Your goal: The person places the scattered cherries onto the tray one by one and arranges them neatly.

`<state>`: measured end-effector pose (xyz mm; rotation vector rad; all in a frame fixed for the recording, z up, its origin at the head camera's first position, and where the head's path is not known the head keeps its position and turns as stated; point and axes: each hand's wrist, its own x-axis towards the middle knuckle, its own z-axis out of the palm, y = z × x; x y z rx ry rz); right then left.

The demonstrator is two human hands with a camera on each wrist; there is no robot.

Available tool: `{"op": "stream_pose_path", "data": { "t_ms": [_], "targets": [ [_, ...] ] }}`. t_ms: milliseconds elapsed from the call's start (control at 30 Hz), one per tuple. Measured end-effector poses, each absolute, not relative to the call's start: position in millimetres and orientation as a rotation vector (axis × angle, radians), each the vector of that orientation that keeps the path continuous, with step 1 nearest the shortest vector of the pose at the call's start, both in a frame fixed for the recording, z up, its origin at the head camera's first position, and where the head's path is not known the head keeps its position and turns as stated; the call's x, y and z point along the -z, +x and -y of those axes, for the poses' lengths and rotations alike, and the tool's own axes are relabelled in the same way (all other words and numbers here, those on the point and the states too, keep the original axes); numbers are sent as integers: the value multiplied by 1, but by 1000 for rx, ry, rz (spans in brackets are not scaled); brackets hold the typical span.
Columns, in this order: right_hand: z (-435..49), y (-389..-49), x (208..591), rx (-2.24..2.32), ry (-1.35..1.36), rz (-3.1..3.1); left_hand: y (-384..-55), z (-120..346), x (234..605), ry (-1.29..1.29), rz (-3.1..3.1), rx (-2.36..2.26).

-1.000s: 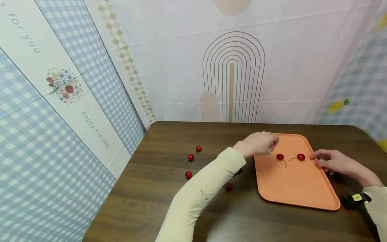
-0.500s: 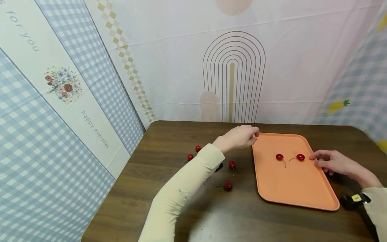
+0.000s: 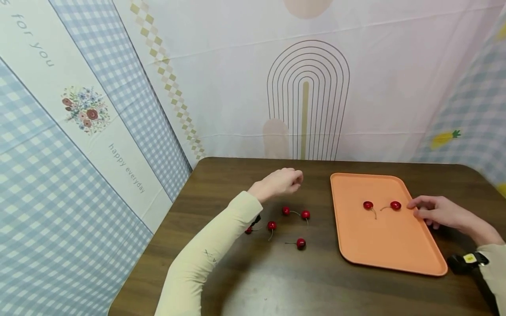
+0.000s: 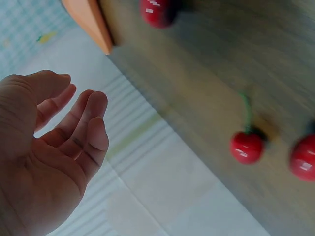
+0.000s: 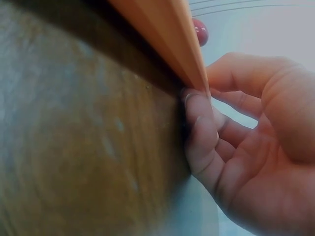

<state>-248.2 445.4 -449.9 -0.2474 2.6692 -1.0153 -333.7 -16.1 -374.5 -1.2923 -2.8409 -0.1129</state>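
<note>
On the counter point(image 3: 336, 289), at least five cherries point(image 3: 271, 225) lay loose beside the orange tray point(image 3: 391, 245), two more cherries point(image 3: 395, 205) on it. Right hand point(image 3: 443, 212) pinched its edge, probably so it wouldn't slide; left hand point(image 3: 280, 181) was empty, fingers loosely bent, nearer the loose ones.

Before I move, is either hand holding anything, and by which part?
The right hand grips the orange tray by its right-side rim with the fingers. The left hand holds nothing.
</note>
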Motion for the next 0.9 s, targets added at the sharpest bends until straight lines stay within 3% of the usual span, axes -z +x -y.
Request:
{"op": "stream_pose_path", "data": {
  "t_ms": [400,900],
  "targets": [
    [-446,-249,449,994,-280,-2632,-334,47,390,-1176,2909,71],
    [-450,-251,451,1021,-321,-2625,-320,76,404,-769,3138,-125]
  ]
}}
